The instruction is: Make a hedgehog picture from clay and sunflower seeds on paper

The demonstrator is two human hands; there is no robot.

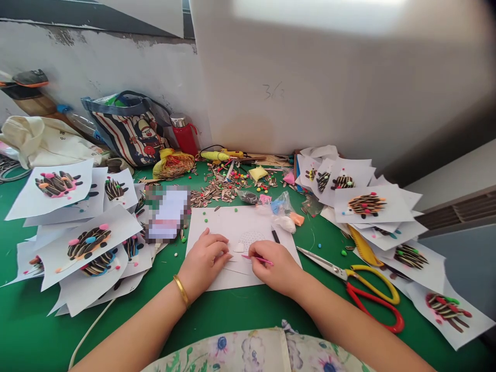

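The right hand pinches a pink tool, long axis roughly 9-to-3 o'clock; the white piece lies on the sheet at that hand's 10 o'clock, about equally near both hands; left hand curled, grasp indeterminable

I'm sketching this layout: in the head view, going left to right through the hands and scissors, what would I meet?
Left pile of decorated sheets → pixelated pale object → left hand → right hand → scissors → decorated sheet at lower right.
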